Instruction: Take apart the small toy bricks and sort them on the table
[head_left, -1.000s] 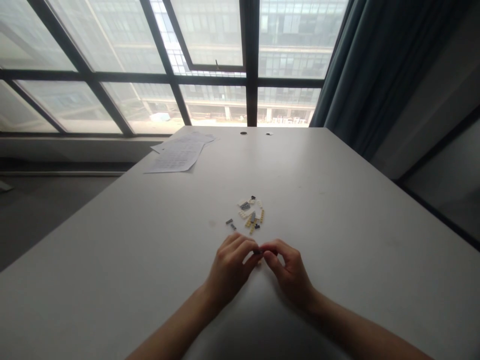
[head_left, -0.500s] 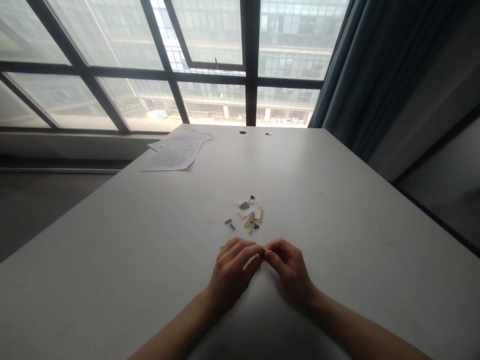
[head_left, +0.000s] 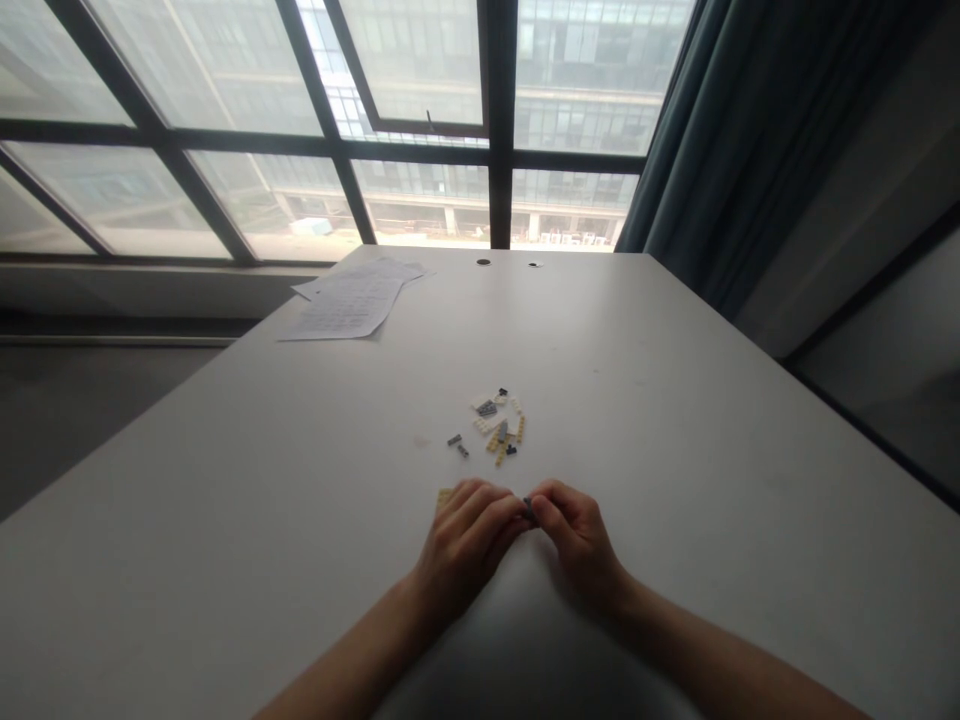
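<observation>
My left hand (head_left: 471, 525) and my right hand (head_left: 574, 525) meet over the near part of the table, their fingertips pinched together on a small dark grey building brick (head_left: 529, 506). Most of that brick is hidden by the fingers, so its exact shape does not show. A tan plate piece (head_left: 444, 496) sticks out past the knuckles of my left hand; whether the hand touches it I cannot tell. Just beyond the hands lies a loose group of bricks, with tan pieces (head_left: 521, 430), a light grey piece (head_left: 503, 432) and a small black piece (head_left: 511, 450).
Two small grey bricks (head_left: 454, 440) lie left of the group. At its far side are a dark grey plate (head_left: 487, 408) and white pieces (head_left: 481, 425). Printed papers (head_left: 341, 305) rest at the white table's (head_left: 675, 420) far left, before the windows. A curtain (head_left: 690, 150) hangs at right.
The pinched brick has turned slightly between my fingers and shows more of its grey side. More of the tan piece shows beside my left hand. The loose bricks stay put.
</observation>
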